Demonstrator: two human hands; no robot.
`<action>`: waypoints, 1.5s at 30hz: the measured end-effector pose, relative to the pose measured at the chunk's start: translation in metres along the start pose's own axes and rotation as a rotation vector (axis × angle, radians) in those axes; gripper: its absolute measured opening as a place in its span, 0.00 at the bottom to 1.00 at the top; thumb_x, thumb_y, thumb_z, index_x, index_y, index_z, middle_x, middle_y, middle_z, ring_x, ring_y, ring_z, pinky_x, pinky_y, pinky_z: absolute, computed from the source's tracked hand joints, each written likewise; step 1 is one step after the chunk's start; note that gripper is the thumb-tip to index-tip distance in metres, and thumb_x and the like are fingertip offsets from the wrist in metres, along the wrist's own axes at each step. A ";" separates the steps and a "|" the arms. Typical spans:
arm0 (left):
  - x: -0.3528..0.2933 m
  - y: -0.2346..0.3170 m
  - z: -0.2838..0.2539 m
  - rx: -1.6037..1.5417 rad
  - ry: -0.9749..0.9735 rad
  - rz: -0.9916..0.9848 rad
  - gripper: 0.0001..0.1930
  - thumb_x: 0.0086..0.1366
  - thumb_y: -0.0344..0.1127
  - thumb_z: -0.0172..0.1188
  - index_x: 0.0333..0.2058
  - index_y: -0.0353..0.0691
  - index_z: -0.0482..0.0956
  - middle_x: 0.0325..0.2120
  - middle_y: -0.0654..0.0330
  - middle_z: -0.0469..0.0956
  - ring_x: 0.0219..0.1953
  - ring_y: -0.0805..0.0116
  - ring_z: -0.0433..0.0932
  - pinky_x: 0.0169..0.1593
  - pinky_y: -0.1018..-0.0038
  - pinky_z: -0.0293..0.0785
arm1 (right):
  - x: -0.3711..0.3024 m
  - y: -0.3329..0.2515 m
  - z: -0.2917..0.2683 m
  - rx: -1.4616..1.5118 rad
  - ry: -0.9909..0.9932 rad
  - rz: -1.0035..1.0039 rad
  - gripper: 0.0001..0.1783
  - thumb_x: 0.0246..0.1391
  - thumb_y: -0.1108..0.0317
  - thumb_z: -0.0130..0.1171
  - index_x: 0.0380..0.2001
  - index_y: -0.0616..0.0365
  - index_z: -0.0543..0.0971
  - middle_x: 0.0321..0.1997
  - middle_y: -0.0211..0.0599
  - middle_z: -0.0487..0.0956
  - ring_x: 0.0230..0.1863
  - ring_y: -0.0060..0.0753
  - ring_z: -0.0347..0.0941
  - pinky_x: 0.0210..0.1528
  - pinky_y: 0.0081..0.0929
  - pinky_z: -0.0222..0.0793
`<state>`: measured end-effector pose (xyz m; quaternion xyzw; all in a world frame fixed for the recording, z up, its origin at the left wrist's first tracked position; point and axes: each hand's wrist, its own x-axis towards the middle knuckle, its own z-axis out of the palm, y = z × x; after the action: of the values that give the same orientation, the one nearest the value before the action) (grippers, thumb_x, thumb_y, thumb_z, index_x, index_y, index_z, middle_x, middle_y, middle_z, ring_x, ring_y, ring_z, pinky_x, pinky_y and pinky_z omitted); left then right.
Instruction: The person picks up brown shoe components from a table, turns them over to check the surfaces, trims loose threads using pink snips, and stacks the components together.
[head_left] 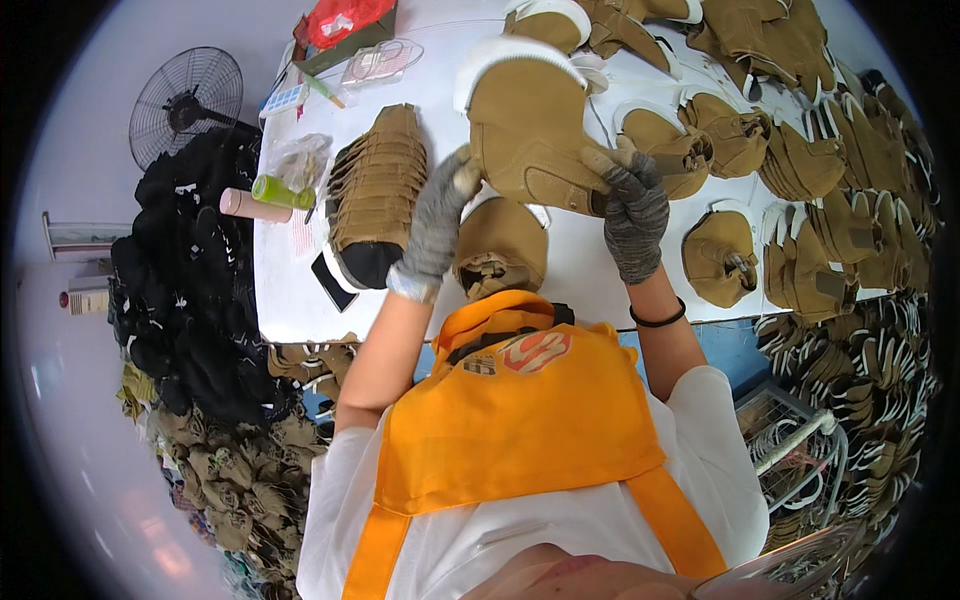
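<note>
Both my hands wear grey knit gloves with bare fingertips and hold up one brown shoe upper (530,120) with a white serrated edge at its far end. My left hand (440,205) grips its left side, fingers closed at the edge. On the right, my right hand (633,205) pinches the strap-like near corner. Below it on the table lies another brown upper (502,240), opening toward me. Beside my left hand stands a stack of brown uppers (380,180) with a black piece (368,264) at its near end.
More brown uppers (720,255) cover the white table's (290,325) right and far sides. At left are a pink bottle (255,206), a green bottle (282,191), a phone (333,283) and a box (345,35). A fan (185,108), piled black uppers (190,270) and a wire rack (790,450) flank the table.
</note>
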<state>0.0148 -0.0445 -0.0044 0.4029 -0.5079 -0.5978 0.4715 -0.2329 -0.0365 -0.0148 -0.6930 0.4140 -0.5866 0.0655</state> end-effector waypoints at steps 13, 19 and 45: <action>0.050 -0.041 0.014 -0.638 0.016 -0.056 0.30 0.66 0.49 0.53 0.59 0.35 0.61 0.54 0.55 0.68 0.56 0.64 0.68 0.60 0.71 0.67 | 0.014 -0.003 -0.002 -0.073 0.061 0.082 0.13 0.56 0.75 0.52 0.45 0.56 0.80 0.41 0.38 0.78 0.42 0.35 0.73 0.47 0.28 0.70; 0.057 -0.056 -0.036 -0.804 0.372 -0.022 0.28 0.64 0.46 0.57 0.58 0.39 0.62 0.52 0.55 0.70 0.53 0.59 0.71 0.57 0.65 0.73 | 0.004 0.035 -0.044 -0.063 0.258 0.212 0.12 0.60 0.69 0.52 0.41 0.64 0.78 0.41 0.41 0.78 0.44 0.39 0.72 0.52 0.33 0.66; -0.018 0.061 0.055 -0.224 -0.085 0.076 0.34 0.60 0.50 0.62 0.57 0.34 0.63 0.50 0.55 0.71 0.50 0.65 0.72 0.54 0.69 0.70 | 0.048 -0.011 -0.002 0.373 -0.038 0.282 0.16 0.62 0.66 0.50 0.49 0.61 0.75 0.47 0.37 0.77 0.50 0.28 0.71 0.55 0.25 0.65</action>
<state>-0.0246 -0.0173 0.0649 0.3024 -0.4726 -0.6490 0.5139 -0.2310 -0.0598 0.0280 -0.6151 0.3900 -0.6247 0.2816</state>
